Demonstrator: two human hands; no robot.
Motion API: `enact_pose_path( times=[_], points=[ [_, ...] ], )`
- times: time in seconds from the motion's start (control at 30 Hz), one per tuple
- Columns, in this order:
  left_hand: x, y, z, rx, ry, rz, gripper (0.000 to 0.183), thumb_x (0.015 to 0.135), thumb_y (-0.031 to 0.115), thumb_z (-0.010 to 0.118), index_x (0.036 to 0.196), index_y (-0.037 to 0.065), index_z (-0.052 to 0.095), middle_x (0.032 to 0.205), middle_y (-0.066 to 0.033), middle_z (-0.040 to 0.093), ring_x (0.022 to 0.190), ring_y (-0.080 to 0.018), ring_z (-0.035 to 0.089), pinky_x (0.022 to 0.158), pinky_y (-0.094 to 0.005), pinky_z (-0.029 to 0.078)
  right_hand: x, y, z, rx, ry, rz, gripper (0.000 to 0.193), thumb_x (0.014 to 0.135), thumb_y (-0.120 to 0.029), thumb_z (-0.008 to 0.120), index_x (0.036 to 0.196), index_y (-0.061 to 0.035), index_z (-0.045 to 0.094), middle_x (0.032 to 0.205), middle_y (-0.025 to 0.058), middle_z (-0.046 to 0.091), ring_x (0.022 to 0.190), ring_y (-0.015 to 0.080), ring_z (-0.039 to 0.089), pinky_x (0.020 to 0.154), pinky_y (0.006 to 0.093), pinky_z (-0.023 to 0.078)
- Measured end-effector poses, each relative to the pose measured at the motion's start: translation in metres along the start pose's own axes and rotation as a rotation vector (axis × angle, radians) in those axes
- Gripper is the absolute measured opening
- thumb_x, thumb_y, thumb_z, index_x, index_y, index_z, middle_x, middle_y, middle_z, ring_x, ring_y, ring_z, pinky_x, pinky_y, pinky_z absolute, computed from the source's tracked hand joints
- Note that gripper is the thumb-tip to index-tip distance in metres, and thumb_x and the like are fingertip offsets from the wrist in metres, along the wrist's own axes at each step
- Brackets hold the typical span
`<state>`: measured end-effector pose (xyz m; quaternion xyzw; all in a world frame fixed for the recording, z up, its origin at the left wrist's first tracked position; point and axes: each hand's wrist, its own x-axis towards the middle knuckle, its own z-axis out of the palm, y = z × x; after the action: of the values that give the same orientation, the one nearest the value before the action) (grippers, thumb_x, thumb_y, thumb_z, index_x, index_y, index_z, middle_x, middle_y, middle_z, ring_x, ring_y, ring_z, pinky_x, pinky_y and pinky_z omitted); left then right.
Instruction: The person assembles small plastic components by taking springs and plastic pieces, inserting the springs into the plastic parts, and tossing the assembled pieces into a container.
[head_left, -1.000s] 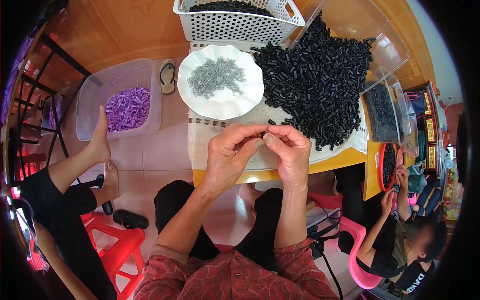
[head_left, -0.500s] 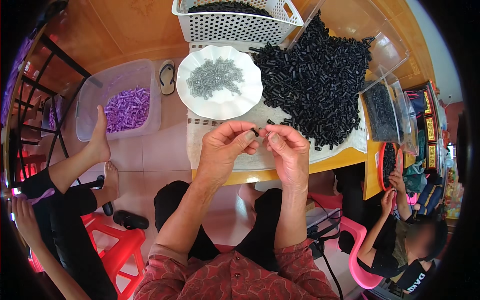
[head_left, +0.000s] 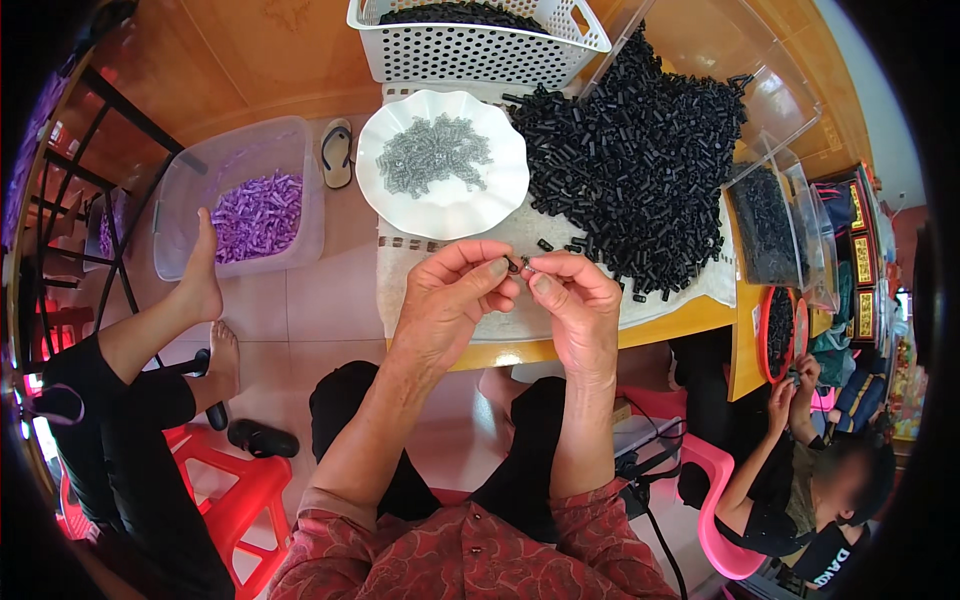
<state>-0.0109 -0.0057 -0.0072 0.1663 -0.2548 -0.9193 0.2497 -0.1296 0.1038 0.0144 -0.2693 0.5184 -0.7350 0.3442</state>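
My left hand (head_left: 450,292) pinches a small black tubular piece (head_left: 512,267) between thumb and forefinger. Facing it, my right hand (head_left: 577,300) grips a tiny silvery spring (head_left: 527,264) at its fingertips, close to the end of the black piece. Both hands are above the cloth (head_left: 405,268) at the table's near edge. Past my left hand is a white scalloped plate (head_left: 385,205) with a heap of small silvery springs (head_left: 435,158) on it. A large pile of short black tubes (head_left: 630,165) spreads to the right, a few lying loose near my right hand.
A white perforated basket (head_left: 475,55) of black pieces stands at the back. Clear bins (head_left: 770,220) line the right side. On the floor at left sits a clear tub (head_left: 175,230) with purple pieces. Other people sit at left and right, near red stools (head_left: 235,500).
My fingertips have shifted slightly, the right ones bringing the spring nearer to the black piece. At left, the other person's hand has dropped out of sight; the person at right has moved their hands.
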Motion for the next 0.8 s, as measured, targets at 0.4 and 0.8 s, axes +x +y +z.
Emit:
enact_pose_path(
  times=[0.4,0.8],
  points=[
    [-0.006,-0.01,0.016,0.696,0.168,0.107,0.013,0.087,0.004,0.066,0.099,0.0,0.067,0.09,-0.0059,0.068,0.067,-0.0113,0.062,0.061,-0.0245,0.051,0.009,0.001,-0.024,-0.861,0.324,-0.362,0.01,0.085,-0.001,0.068,0.095,-0.002,0.068,0.087,0.0054,0.066,0.076,0.0134,0.06,0.068,0.0248,0.047],
    [-0.006,-0.021,0.017,1.411,0.059,0.614,0.016,0.079,0.0,0.067,0.094,0.002,0.066,0.082,-0.0133,0.06,0.07,-0.0315,0.063,0.061,-0.0387,0.051,0.021,0.013,-0.02,-1.413,0.178,-0.633,0.015,0.076,-0.002,0.073,0.088,-0.0081,0.067,0.086,0.0038,0.067,0.079,0.022,0.06,0.072,0.0337,0.041]
  ],
)
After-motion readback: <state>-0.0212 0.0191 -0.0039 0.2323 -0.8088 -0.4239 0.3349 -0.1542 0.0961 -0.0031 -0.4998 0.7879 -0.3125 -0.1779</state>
